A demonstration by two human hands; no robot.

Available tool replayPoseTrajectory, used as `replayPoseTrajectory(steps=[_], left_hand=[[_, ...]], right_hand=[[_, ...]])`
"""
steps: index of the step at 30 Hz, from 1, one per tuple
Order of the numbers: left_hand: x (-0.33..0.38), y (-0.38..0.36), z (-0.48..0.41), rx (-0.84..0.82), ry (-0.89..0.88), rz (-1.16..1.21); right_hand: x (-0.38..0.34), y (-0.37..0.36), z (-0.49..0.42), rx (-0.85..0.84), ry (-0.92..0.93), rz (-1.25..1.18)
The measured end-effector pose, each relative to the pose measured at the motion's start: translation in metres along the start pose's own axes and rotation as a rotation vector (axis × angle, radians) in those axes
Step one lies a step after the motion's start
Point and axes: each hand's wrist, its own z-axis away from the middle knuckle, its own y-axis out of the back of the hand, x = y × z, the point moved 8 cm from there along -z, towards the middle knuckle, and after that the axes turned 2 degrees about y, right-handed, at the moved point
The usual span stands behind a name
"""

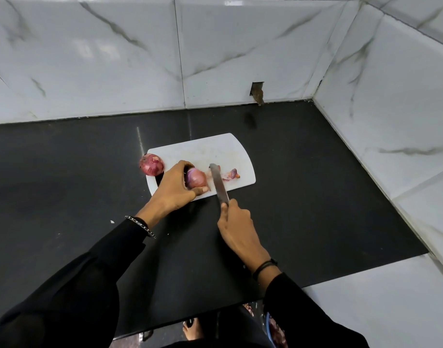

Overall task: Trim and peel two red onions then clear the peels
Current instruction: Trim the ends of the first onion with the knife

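Round red onion (195,178), front edge of white plastic board (215,146) | my left hand (174,189) curls round it, right hand (236,224) grips long steel knife (219,183) | likely firm, slick: hold the flanks.

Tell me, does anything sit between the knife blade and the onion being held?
Nothing visible does. The left hand grips the onion on the cutting board, and the knife in the right hand lies just right of it. The loose peels lie mostly on the blade's other side.
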Motion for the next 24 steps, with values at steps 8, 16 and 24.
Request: replayPoseTrajectory(steps=[8, 16, 24], left_hand=[[-0.004, 0.002, -0.006, -0.019, -0.012, -0.011], [-0.008, 0.008, -0.008, -0.005, -0.015, -0.012], [-0.024, 0.024, 0.000, 0.014, 0.026, 0.036]], right_hand=[[0.012, 0.019, -0.003, 0.068, -0.043, -0.073], [-0.009, -0.011, 0.000, -0.038, 0.008, 0.000], [0.025, 0.024, -0.009, 0.105, -0.147, 0.018]])
